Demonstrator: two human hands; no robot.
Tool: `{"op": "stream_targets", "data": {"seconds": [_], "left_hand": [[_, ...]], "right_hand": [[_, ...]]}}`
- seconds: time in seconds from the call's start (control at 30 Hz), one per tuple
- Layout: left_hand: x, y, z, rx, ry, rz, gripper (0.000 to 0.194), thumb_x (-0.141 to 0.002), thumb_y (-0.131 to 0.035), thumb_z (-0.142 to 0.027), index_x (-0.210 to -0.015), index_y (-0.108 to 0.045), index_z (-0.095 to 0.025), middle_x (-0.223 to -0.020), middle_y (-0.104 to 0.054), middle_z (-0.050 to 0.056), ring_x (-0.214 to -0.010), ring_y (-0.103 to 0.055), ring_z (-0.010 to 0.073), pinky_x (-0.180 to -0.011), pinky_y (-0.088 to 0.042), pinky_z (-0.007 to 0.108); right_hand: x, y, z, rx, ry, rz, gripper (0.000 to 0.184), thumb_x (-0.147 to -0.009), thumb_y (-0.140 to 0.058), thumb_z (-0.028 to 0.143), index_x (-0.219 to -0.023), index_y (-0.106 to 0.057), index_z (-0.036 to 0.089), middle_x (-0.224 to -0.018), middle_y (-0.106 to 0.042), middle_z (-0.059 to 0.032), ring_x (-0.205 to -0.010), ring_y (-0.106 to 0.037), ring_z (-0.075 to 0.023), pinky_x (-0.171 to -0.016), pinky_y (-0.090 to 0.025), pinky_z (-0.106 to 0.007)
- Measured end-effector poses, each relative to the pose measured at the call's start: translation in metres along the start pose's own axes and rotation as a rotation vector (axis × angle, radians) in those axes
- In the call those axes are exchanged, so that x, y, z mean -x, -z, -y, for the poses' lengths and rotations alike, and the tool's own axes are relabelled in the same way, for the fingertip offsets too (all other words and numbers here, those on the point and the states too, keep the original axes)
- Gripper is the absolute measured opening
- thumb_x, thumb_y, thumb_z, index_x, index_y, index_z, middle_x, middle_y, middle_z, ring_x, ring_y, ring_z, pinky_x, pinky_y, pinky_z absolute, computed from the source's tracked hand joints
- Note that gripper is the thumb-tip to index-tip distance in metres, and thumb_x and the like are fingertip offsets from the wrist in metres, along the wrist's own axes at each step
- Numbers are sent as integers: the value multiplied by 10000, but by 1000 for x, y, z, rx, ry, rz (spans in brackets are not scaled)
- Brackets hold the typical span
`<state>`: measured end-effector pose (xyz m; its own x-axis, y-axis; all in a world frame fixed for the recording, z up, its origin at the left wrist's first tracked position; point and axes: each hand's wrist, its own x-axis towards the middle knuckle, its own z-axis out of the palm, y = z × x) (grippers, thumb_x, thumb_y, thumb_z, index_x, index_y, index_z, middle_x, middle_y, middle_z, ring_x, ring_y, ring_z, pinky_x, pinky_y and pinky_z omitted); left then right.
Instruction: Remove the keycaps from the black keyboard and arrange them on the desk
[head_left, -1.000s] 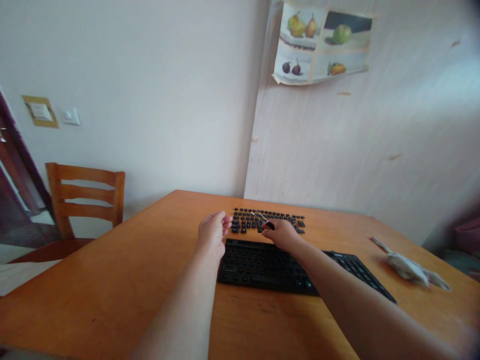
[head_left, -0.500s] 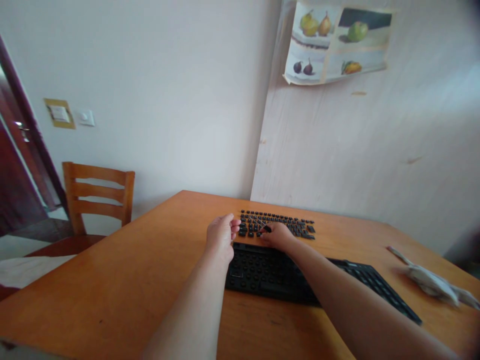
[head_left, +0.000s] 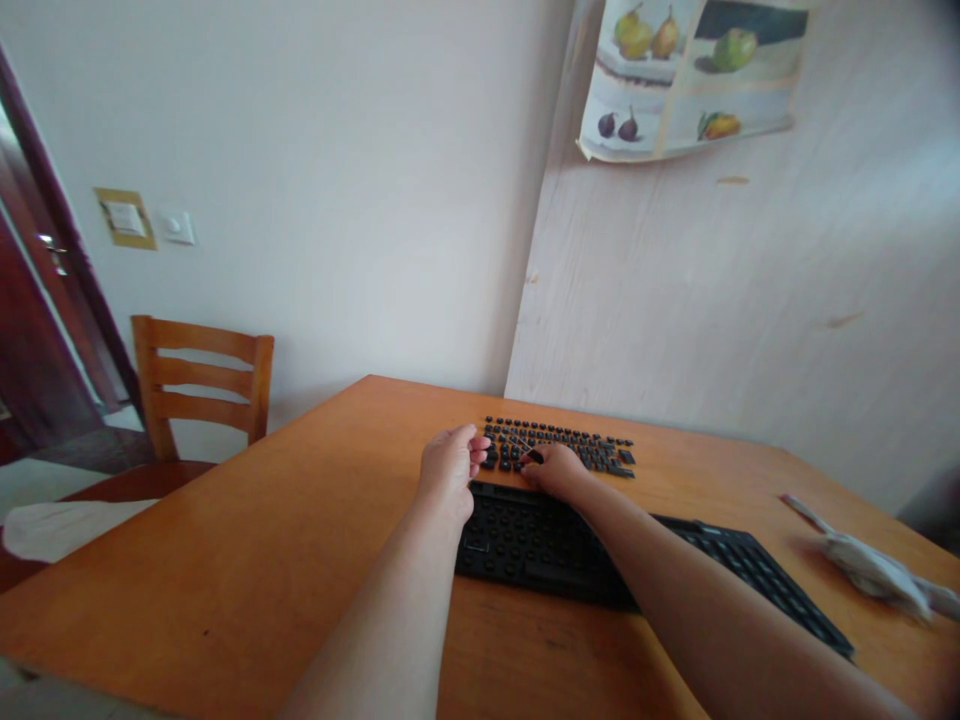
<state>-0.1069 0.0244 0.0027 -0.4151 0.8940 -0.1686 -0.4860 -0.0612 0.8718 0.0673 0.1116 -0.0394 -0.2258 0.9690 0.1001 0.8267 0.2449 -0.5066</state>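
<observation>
A black keyboard (head_left: pixel 675 560) with most of its keycaps off lies on the orange wooden table (head_left: pixel 225 560). Behind it, several loose black keycaps (head_left: pixel 585 450) are laid out in rows. My right hand (head_left: pixel 559 470) is closed on a thin wire tool with a dark handle, held over the left part of the keycap rows. My left hand (head_left: pixel 448 468) rests loosely curled at the keyboard's far left corner, its fingertips next to the keycaps and holding nothing that I can see.
A crumpled white cloth (head_left: pixel 870 570) lies at the table's right side. A wooden chair (head_left: pixel 199 385) stands at the far left by the wall. A fruit poster (head_left: pixel 690 75) hangs on the wall. A dark door (head_left: pixel 37 300) is at the left.
The view has shifted a little to the left and down. My right hand has lowered the wire tool onto the keycap rows; my left hand stays beside them.
</observation>
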Motion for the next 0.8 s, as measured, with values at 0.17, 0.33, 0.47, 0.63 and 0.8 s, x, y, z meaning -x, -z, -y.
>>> {"op": "stream_targets", "data": {"seconds": [0.17, 0.33, 0.47, 0.63, 0.8], "left_hand": [[1, 0, 0, -6, 5, 4, 175, -668, -677, -286, -765, -606, -158, -647, -680, 20, -472, -538, 69, -496, -355, 197], [2, -1, -1, -11, 5, 9, 175, -663, -686, -286, -756, -607, -160, -650, -683, 19, -468, -540, 72, -491, -353, 201], [1, -1, -1, -15, 3, 11, 180, -664, -690, -292, -754, -608, -159, -658, -687, 24, -471, -545, 73, -492, -355, 202], [1, -1, -1, -29, -3, 5, 172, -675, -676, -288, -766, -606, -161, -663, -691, 25, -473, -544, 73, -490, -353, 202], [1, -1, -1, -61, -10, 13, 169, -683, -659, -287, -783, -603, -162, -663, -687, 25, -481, -545, 76, -492, -362, 202]], "right_hand": [[1, -1, -1, 6, 17, -3, 206, -708, -674, 275, -891, -749, 214, -709, -685, -8, -680, -616, -171, -598, -403, -243], [2, -1, -2, 5, 20, -8, 208, -703, -691, 271, -894, -746, 213, -723, -689, -10, -686, -618, -173, -598, -402, -241], [3, -1, -1, -4, 16, -16, 202, -697, -706, 273, -886, -744, 213, -721, -690, -8, -687, -620, -173, -602, -403, -241], [4, 4, 6, -28, 31, -76, 159, -733, -683, 317, -816, -725, 187, -715, -682, -26, -693, -606, -179, -617, -397, -249], [14, 24, 15, -96, 33, -211, 224, -817, -569, 354, -787, -683, 164, -765, -666, -70, -743, -589, -193, -642, -384, -266]]}}
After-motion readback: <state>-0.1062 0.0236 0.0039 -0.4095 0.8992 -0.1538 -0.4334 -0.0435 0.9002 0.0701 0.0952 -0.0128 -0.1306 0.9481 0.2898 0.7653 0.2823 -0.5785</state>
